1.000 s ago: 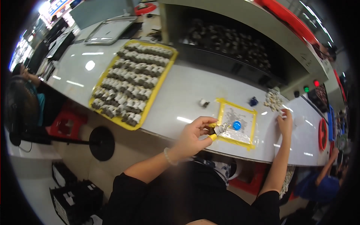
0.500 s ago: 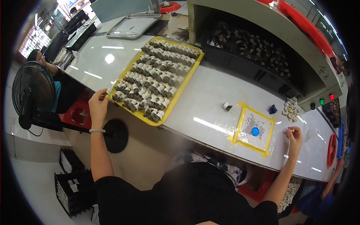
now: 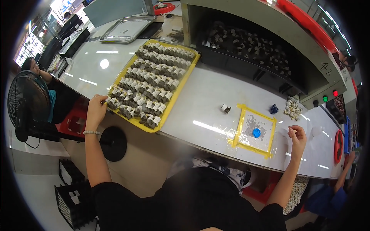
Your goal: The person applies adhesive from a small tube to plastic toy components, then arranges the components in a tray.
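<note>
My left hand (image 3: 96,111) is at the near left corner of a yellow tray (image 3: 169,111). Its thumb and fingers close on a small white-and-dark piece at the end of a row. Rows of similar white-and-dark pieces (image 3: 148,79) fill the tray. Over the table right of a yellow-taped rectangle (image 3: 237,131), my right hand (image 3: 298,141) is closed in a pinch; whatever it may hold is too small to make out. A blue round cap (image 3: 256,133) lies inside the rectangle. One loose white-and-dark piece (image 3: 225,108) stands to its left.
An open-fronted machine (image 3: 314,77) at the back right holds a black tray of many pieces (image 3: 246,46). Small pale parts (image 3: 293,109) lie piled beside a dark blue lump (image 3: 274,109). A black fan (image 3: 29,100) stands at left, near a seated person (image 3: 46,77).
The view has shifted slightly, moving the scene left. My left hand has brought its piece down to the tray's corner. My right hand remains pinched in about the same place.
</note>
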### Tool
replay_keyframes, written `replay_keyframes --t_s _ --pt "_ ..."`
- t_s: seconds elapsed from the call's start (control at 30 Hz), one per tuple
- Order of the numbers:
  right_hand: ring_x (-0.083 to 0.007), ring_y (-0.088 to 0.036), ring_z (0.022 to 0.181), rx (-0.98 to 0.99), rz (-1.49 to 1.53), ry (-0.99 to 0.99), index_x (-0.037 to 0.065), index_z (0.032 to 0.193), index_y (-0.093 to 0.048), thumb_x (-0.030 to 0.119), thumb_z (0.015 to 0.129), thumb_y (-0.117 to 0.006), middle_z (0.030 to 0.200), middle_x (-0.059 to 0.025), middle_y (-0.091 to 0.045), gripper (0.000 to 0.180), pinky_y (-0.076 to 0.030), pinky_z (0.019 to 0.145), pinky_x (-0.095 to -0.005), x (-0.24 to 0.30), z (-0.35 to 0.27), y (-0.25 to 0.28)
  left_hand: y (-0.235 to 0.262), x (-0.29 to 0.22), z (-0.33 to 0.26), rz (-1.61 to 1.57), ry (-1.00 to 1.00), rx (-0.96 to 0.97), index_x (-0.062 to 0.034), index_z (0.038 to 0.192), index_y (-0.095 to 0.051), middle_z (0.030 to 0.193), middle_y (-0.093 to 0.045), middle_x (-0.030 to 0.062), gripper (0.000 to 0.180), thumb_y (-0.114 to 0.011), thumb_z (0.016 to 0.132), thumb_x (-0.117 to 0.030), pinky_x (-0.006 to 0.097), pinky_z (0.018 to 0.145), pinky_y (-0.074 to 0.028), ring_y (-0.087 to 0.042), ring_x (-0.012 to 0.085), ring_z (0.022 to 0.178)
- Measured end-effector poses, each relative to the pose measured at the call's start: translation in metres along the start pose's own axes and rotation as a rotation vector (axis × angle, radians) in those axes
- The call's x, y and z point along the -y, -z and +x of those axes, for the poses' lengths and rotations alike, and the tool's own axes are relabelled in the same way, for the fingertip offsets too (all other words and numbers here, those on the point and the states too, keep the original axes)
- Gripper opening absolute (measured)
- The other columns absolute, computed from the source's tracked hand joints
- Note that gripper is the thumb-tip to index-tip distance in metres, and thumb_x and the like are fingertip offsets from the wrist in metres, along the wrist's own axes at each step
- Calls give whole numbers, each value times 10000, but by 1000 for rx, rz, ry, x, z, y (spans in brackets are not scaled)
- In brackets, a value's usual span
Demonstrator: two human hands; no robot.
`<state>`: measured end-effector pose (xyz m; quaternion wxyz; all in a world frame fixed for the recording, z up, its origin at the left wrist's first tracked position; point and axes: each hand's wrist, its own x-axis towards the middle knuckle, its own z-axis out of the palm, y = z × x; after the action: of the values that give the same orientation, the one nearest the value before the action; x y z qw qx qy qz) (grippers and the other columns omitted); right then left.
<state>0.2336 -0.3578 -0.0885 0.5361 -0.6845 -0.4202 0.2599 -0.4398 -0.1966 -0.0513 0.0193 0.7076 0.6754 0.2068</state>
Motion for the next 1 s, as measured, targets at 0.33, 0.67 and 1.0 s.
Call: replay_keyframes --t_s 0.33,0.67,1.0 --pt "-72 -546 763 13 17 -5 -13 971 -619 79 851 -635 920 -46 -639 152 -460 731 -209 1 -3 -6 5 -4 6 15 11 81 32 956 -646 830 -589 153 270 -560 700 34 339 698 -469 -569 285 726" --pt "-78 -552 773 16 29 -3 -20 1002 -618 83 856 -631 931 -53 -643 179 -461 738 -212 -3 -6 -2 7 -12 6 -47 82 140 24 948 -644 833 -585 156 256 -547 712 18 343 732 -469 -573 290 770" --pt "-91 -555 872 108 84 -2 -31 1114 -589 -16 842 -583 1046 -69 -619 272 -453 795 -216 -8 -4 -5 3 -4 3 10 -15 132 53 1035 -598 929 -563 188 322 -502 732 -4 379 768 -455 -557 346 847"
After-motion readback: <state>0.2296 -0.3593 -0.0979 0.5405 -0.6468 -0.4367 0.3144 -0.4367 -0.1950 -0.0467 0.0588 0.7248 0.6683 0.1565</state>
